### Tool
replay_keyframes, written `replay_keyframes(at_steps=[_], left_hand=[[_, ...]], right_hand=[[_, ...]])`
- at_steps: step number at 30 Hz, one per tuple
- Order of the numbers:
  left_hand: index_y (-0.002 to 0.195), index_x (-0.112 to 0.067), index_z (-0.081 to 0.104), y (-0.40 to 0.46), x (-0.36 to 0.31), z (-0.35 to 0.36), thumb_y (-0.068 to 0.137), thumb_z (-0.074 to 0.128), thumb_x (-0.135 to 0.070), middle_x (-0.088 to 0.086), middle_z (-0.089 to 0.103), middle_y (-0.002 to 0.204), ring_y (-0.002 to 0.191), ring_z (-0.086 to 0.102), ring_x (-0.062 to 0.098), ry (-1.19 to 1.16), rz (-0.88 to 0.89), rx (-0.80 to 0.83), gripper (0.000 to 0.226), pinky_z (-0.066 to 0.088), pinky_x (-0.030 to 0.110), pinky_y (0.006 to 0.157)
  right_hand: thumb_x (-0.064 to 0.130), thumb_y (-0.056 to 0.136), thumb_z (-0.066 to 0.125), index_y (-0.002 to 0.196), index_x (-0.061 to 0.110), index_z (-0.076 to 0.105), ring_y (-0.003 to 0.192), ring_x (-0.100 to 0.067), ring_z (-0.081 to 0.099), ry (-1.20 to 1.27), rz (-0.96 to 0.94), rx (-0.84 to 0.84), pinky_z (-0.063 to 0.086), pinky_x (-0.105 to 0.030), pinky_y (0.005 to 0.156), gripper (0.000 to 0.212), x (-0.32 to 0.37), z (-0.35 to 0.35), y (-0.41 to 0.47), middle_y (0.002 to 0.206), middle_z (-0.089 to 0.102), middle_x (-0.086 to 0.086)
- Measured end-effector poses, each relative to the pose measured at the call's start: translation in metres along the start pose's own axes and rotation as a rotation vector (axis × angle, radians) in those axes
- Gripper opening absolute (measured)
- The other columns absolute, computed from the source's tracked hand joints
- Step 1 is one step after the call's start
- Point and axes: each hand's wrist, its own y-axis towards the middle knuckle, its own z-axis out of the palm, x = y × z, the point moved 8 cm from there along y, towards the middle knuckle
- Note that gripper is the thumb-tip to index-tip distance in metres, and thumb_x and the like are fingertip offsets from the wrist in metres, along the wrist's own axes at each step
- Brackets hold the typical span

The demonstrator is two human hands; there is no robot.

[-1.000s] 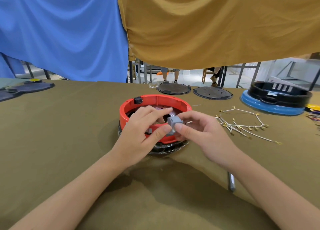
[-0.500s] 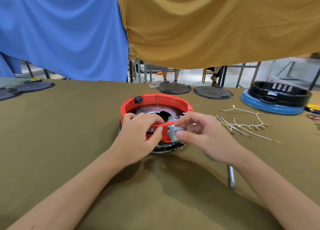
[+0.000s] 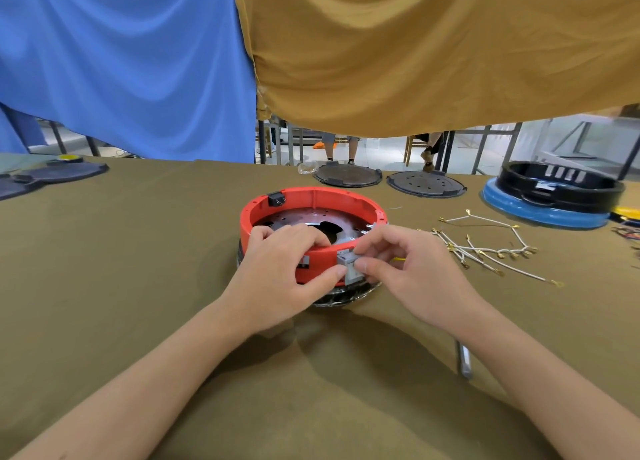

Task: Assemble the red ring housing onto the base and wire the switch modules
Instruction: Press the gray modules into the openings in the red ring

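Olive-covered table (image 3: 104, 286), with red ring housing (image 3: 311, 200) seated on the dark base (image 3: 341, 295) near its middle. Left hand (image 3: 277, 279) curled over the housing's near rim, thumb against the grey switch module (image 3: 350, 268). Right hand (image 3: 415, 272) pinching that module at the rim's outer face. Loose white wires (image 3: 485, 248) lying just right.
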Motion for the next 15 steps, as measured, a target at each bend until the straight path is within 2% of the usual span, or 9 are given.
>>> replay_keyframes(at_steps=[5, 10, 15], left_hand=[[0.095, -0.03, 0.059, -0.0004, -0.0013, -0.0007, 0.085, 0.048, -0.06, -0.018, 0.06, 0.089, 0.084, 0.054, 0.004, -0.007, -0.002, -0.011, 0.034, 0.034, 0.039, 0.087], [0.092, -0.029, 0.061, -0.0001, -0.0033, -0.0018, 0.085, 0.048, -0.061, -0.017, 0.061, 0.085, 0.081, 0.054, 0.004, -0.012, -0.009, -0.02, 0.035, 0.034, 0.039, 0.086], [0.089, -0.029, 0.061, 0.0004, -0.0026, -0.0024, 0.085, 0.049, -0.06, -0.016, 0.062, 0.082, 0.078, 0.055, 0.003, -0.007, -0.017, -0.023, 0.033, 0.035, 0.039, 0.086]], right_hand=[[0.003, 0.083, 0.075, 0.085, 0.018, 0.071, 0.065, -0.009, 0.067, 0.011, -0.007, -0.063, 0.056, -0.023, 0.066, 0.015, -0.001, -0.0036, -0.0001, 0.072, 0.07, 0.004], [0.001, 0.082, 0.076, 0.083, 0.013, 0.07, 0.062, -0.016, 0.068, 0.083, 0.021, -0.075, 0.06, -0.033, 0.067, 0.013, -0.0037, -0.0026, 0.0007, 0.071, 0.071, -0.002], [0.001, 0.081, 0.076, 0.081, 0.016, 0.07, 0.063, -0.014, 0.068, 0.061, 0.015, -0.095, 0.059, -0.03, 0.067, 0.016, -0.0029, -0.0007, 0.0001, 0.07, 0.07, 0.001]])
